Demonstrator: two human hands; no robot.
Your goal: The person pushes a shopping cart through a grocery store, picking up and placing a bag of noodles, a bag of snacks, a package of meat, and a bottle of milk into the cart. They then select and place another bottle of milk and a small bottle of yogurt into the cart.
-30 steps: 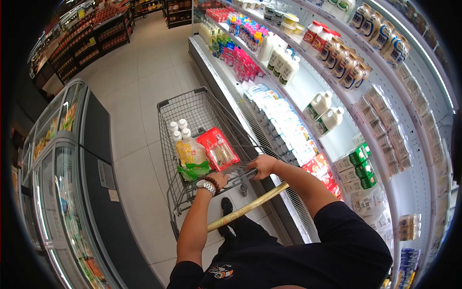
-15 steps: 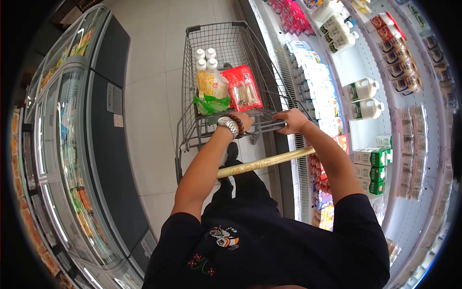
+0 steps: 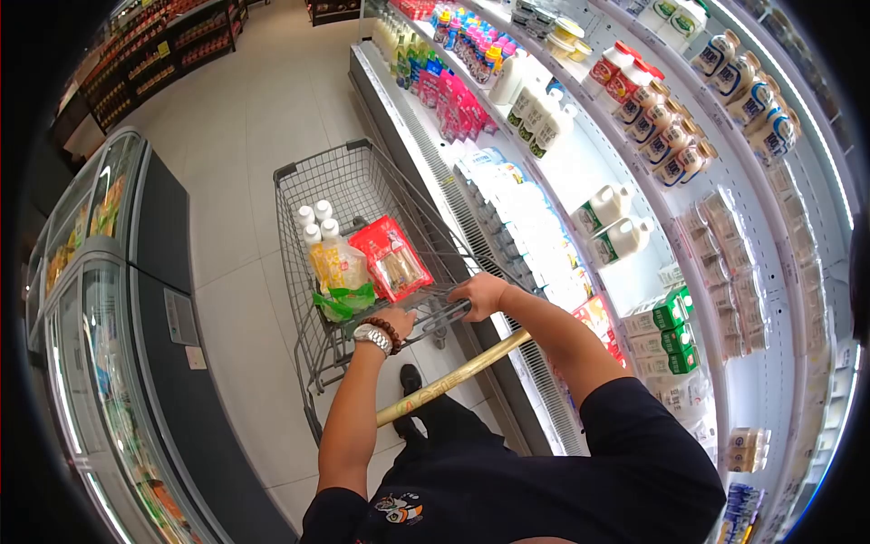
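Observation:
A grey wire shopping cart stands in front of me. Both hands are at the folded grey frame on its near end, ahead of the yellow handle bar. My left hand, with a watch and a beaded bracelet at the wrist, has its fingers mostly hidden at the frame. My right hand is closed around the frame's right part. Inside the cart are several white-capped bottles, a bag with yellow print, a green plastic bag and a red flat package.
On the right, a lit refrigerated shelf holds milk jugs, cartons and yogurt packs. A glass-doored freezer runs along the left. Tiled floor lies between them, with stocked shelves at the far left.
The view has turned and tilted up, so the far aisle shows. Cart and hands now appear lower and further left in the picture. Both hands remain at the cart's frame.

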